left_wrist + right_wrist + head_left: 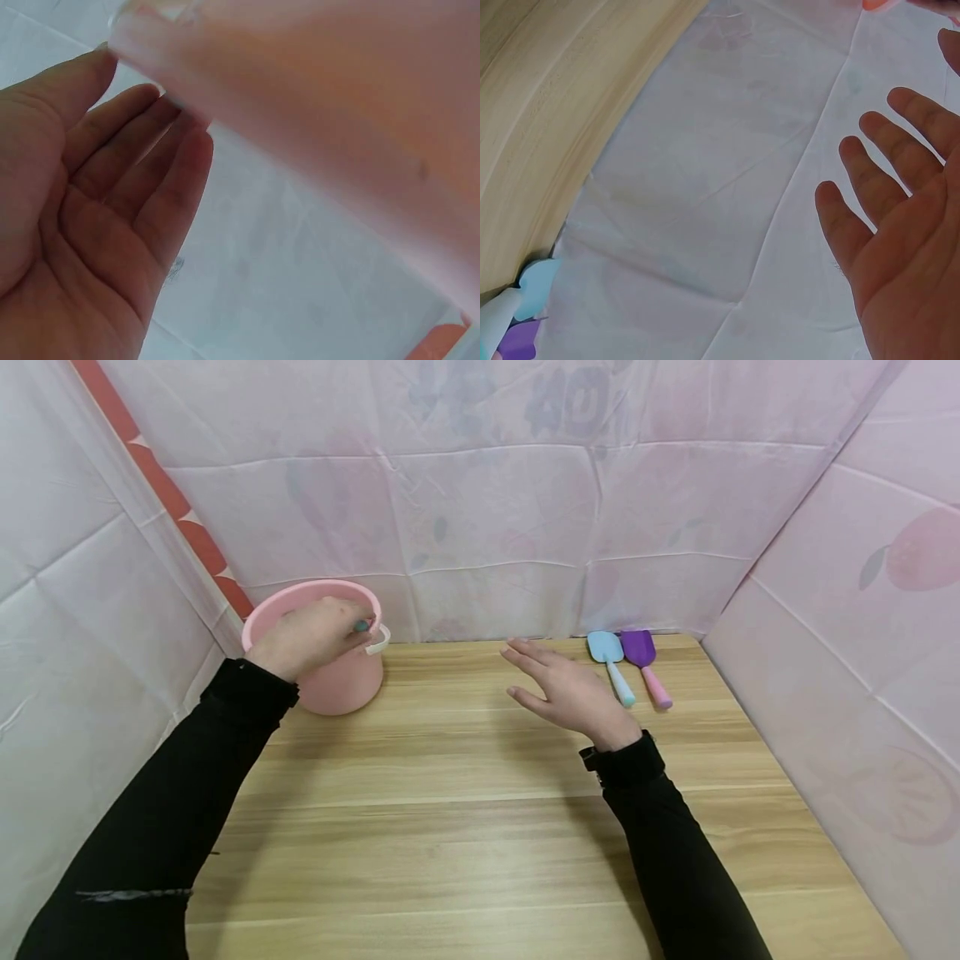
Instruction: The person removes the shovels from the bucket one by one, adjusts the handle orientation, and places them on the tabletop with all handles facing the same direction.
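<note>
My left hand [315,635] hovers over the rim of a pink bucket [341,681] at the back left of the wooden table [480,827]. A small teal tip [362,626] shows at its fingertips. In the left wrist view the palm [97,225] is bare, the fingers lie fairly straight and their tips are hidden behind the bucket [337,97]. My right hand [562,689] floats above the table's middle, fingers spread, holding nothing. To its right lie a blue toy shovel [609,652] and a purple toy shovel [641,652].
Pink patterned sheeting [495,527] walls the table on the left, back and right. The bucket has a white handle lug [378,643]. In the right wrist view the shovels [536,281] lie where the table edge [540,75] meets the sheeting.
</note>
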A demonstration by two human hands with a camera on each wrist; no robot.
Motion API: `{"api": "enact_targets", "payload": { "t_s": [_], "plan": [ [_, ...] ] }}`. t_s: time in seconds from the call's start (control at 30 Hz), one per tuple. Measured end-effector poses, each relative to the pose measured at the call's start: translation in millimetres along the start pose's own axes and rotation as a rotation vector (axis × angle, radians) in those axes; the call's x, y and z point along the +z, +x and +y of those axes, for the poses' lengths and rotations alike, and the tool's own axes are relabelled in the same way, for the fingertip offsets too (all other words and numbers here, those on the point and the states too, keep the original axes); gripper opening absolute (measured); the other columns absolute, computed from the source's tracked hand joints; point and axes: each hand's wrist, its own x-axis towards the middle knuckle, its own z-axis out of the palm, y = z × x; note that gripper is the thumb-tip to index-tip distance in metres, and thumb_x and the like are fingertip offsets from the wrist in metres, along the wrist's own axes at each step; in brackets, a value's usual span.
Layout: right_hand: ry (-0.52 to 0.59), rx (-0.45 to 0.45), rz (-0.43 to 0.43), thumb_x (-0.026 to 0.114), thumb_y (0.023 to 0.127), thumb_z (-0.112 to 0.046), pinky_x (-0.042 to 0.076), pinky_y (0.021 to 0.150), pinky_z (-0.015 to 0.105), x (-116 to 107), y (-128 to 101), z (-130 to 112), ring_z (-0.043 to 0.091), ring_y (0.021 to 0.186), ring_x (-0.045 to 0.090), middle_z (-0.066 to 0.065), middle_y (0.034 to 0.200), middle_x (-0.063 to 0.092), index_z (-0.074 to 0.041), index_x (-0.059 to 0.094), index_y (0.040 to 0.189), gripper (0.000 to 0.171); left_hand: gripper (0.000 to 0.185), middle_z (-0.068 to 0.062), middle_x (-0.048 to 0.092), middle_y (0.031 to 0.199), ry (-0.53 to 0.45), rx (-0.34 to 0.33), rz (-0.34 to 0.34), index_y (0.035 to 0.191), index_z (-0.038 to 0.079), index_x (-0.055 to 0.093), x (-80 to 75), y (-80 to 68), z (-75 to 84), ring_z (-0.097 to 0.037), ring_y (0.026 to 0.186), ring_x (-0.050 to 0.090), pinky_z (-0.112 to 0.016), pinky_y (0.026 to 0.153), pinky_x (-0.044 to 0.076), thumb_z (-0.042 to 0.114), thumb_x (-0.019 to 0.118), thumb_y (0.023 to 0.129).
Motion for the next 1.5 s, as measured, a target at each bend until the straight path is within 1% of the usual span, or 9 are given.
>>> {"api": "enact_targets", "payload": {
  "t_s": [0.1, 0.2, 0.27, 0.67, 0.83, 1.0, 1.1, 1.23, 1.5],
  "plan": [
    [0.005, -0.011, -0.009, 0.069, 0.12, -0.046, 0.054, 0.132, 0.063, 1, 1, -2, 0.039, 0.171, 0.053, 0.011, 0.189, 0.046, -0.015, 0.049, 0.18, 0.071, 0.04, 0.007, 0.033, 0.069, 0.116, 0.068, 0.007, 0.078, 0.013, 0.055, -7.0, -2.6, -3.5, -0.011, 0.067, 0.039, -0.027, 0.068, 0.032, 0.005, 0.073, 0.113],
    [0.005, -0.014, -0.02, 0.068, 0.12, -0.046, 0.055, 0.132, 0.063, 2, 2, -3, 0.038, 0.171, 0.053, 0.01, 0.189, 0.046, -0.014, 0.049, 0.18, 0.07, 0.041, 0.009, 0.03, 0.068, 0.158, 0.105, 0.0, 0.077, 0.014, 0.056, -12.1, -4.6, -7.1, -0.01, 0.066, 0.038, -0.028, 0.072, 0.034, 0.008, 0.075, 0.113],
    [0.006, -0.013, -0.025, 0.068, 0.12, -0.046, 0.055, 0.131, 0.063, 3, 2, -3, 0.038, 0.171, 0.053, 0.01, 0.19, 0.045, -0.014, 0.049, 0.18, 0.07, 0.039, 0.009, 0.03, 0.069, 0.127, 0.098, -0.018, 0.079, 0.014, 0.059, -14.0, -5.2, -8.7, -0.01, 0.067, 0.039, -0.029, 0.075, 0.036, 0.01, 0.075, 0.114],
    [0.023, 0.0, -0.033, 0.068, 0.12, -0.045, 0.063, 0.119, 0.063, 4, 2, -5, 0.039, 0.17, 0.054, 0.012, 0.189, 0.046, -0.015, 0.049, 0.18, 0.07, 0.038, 0.009, 0.027, 0.071, 0.059, 0.089, -0.058, 0.079, 0.014, 0.059, -12.0, -1.5, -15.9, -0.011, 0.068, 0.034, -0.03, 0.076, 0.03, 0.005, 0.07, 0.115],
    [0.029, 0.004, -0.038, 0.068, 0.12, -0.045, 0.063, 0.121, 0.062, 6, 2, -4, 0.038, 0.171, 0.053, 0.011, 0.189, 0.045, -0.016, 0.049, 0.18, 0.07, 0.034, 0.009, 0.034, 0.072, -0.035, 0.048, -0.052, 0.082, 0.013, 0.062, -10.8, -2.0, -16.3, -0.011, 0.071, 0.039, -0.029, 0.077, 0.031, 0.001, 0.068, 0.114],
    [0.036, 0.004, -0.037, 0.068, 0.12, -0.045, 0.062, 0.123, 0.062, 7, 1, -3, 0.037, 0.171, 0.053, 0.011, 0.19, 0.045, -0.016, 0.049, 0.18, 0.07, 0.035, 0.005, 0.048, 0.075, -0.087, 0.0, -0.059, 0.079, 0.016, 0.06, -8.1, -3.4, -17.7, -0.013, 0.076, 0.043, -0.032, 0.079, 0.032, -0.006, 0.057, 0.106],
    [0.041, 0.003, -0.038, 0.068, 0.12, -0.045, 0.062, 0.122, 0.062, 8, 1, -3, 0.038, 0.171, 0.054, 0.01, 0.19, 0.045, -0.016, 0.049, 0.18, 0.07, 0.034, 0.003, 0.059, 0.079, -0.109, -0.064, -0.1, 0.082, 0.017, 0.067, -6.6, -3.8, -20.5, -0.015, 0.079, 0.05, -0.034, 0.08, 0.038, 0.001, 0.061, 0.112],
    [0.043, 0.006, -0.043, 0.068, 0.12, -0.046, 0.063, 0.12, 0.062, 7, 0, -3, 0.038, 0.169, 0.055, 0.01, 0.19, 0.045, -0.016, 0.048, 0.181, 0.07, 0.027, -0.002, 0.071, 0.089, -0.124, -0.138, -0.161, 0.094, 0.015, 0.078, -6.2, -4.2, -26.2, -0.019, 0.082, 0.057, -0.035, 0.078, 0.047, 0.009, 0.066, 0.117],
    [0.043, 0.008, -0.052, 0.068, 0.121, -0.045, 0.062, 0.121, 0.062, 7, -1, -3, 0.039, 0.17, 0.054, 0.011, 0.19, 0.044, -0.016, 0.047, 0.181, 0.07, 0.016, -0.015, 0.088, 0.114, -0.094, -0.147, -0.16, 0.118, 0.002, 0.087, -4.8, -6.5, -38.3, -0.025, 0.098, 0.074, -0.049, 0.098, 0.064, 0.004, 0.072, 0.114]
  ]
}}
